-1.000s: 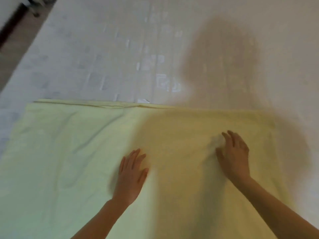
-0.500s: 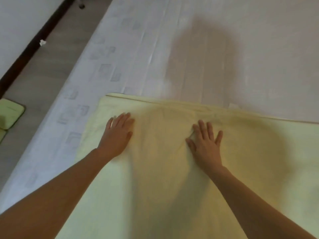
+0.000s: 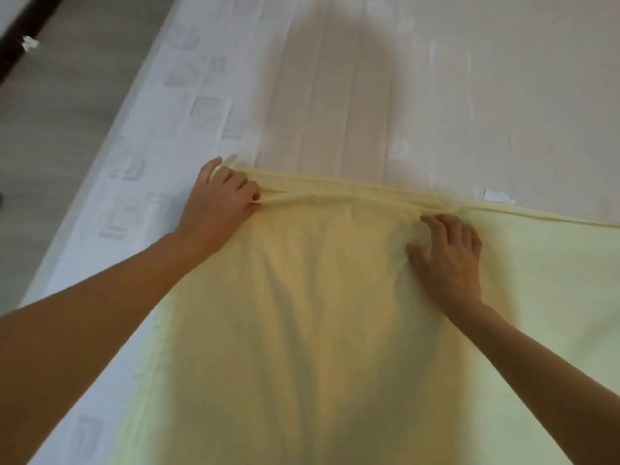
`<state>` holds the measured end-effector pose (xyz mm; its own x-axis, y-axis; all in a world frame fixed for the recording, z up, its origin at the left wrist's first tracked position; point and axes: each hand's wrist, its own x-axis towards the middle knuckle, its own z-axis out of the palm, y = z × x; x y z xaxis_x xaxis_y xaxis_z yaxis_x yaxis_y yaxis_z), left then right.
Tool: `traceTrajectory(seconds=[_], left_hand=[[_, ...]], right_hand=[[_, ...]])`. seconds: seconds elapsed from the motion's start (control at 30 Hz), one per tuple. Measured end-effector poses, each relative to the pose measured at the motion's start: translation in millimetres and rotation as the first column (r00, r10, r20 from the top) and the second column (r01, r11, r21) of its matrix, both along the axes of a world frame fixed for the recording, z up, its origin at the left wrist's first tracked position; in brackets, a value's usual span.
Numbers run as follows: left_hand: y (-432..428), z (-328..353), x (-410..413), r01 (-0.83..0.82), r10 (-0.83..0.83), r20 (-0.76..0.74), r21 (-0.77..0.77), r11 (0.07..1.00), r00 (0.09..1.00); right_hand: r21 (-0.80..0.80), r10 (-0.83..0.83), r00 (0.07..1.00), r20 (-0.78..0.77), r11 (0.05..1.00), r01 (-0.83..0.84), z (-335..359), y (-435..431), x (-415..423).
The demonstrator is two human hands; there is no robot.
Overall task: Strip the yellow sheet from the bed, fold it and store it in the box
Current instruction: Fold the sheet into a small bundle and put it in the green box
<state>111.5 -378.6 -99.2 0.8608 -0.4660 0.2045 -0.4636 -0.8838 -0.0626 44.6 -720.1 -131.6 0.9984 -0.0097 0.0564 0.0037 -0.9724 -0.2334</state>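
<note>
The yellow sheet [image 3: 335, 313] lies spread flat over the near part of the bed, its far edge running from the left corner across to the right. My left hand [image 3: 219, 199] sits on that far left corner with the fingers curled and a small pleat of cloth pinched under them. My right hand [image 3: 449, 253] rests further right just below the far edge, fingers bent and bunching the cloth a little. No box is in view.
The white patterned mattress [image 3: 369, 95] stretches beyond the sheet. Its left edge drops to a grey wood floor [image 3: 67, 112], with a dark skirting board [image 3: 23, 31] and a small white scrap [image 3: 30, 43] at the top left.
My left hand slid up and out to the sheet's far left corner and curled onto the cloth. My right hand moved closer to the far edge and its fingers bent.
</note>
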Motion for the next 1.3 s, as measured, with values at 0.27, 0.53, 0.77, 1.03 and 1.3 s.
traceTrajectory(seconds=[0.27, 0.53, 0.77, 1.03, 1.3], left_hand=[[25, 8, -38, 0.197, -0.214, -0.164, -0.114, 0.974, 0.963], [35, 2, 0, 0.036, 0.019, -0.3, 0.178, 0.983, 0.954], [21, -2, 37, -0.253, 0.283, -0.498, 0.129, 0.959, 0.819], [22, -1, 36, -0.043, 0.16, -0.401, 0.285, 0.958, 0.902], [56, 37, 8, -0.143, 0.075, -0.262, -0.249, 0.958, 0.962]], right_hand=[[-0.1, 0.381, 0.92, -0.092, 0.916, -0.389, 25, 32, 50], [0.092, 0.271, 0.945, -0.186, 0.962, -0.257, 30, 34, 64], [-0.005, 0.073, 0.965, -0.25, 0.997, -0.077, 16, 42, 76], [-0.065, 0.163, 0.944, -0.288, 0.98, -0.19, 28, 37, 80], [-0.022, 0.354, 0.925, 0.134, 0.935, -0.355, 65, 9, 50]])
